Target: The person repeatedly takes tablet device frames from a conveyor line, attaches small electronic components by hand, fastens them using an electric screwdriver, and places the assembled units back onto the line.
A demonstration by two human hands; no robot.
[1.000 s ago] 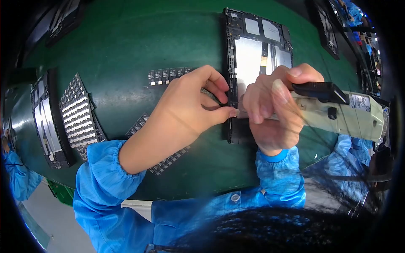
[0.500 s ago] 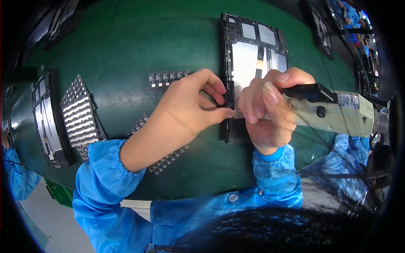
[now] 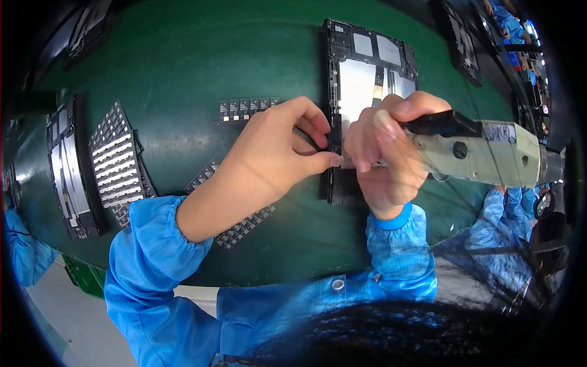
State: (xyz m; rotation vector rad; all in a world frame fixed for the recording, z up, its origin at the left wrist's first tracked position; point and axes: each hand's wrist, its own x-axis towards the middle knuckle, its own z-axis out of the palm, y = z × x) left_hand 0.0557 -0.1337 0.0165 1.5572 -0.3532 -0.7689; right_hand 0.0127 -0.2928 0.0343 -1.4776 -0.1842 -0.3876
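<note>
Its rear end swung slightly, the electric screwdriver sits grasped in the right hand over the black panel on the green table. The left hand touches the panel's left edge, grip unclear; steady pressure should help.

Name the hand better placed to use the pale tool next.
Probably the right hand: it holds the pale tool, while the left hand, clear of that tool, is at the left edge of the black-framed panel.

Grn tbl: frames, PCBs.
</note>
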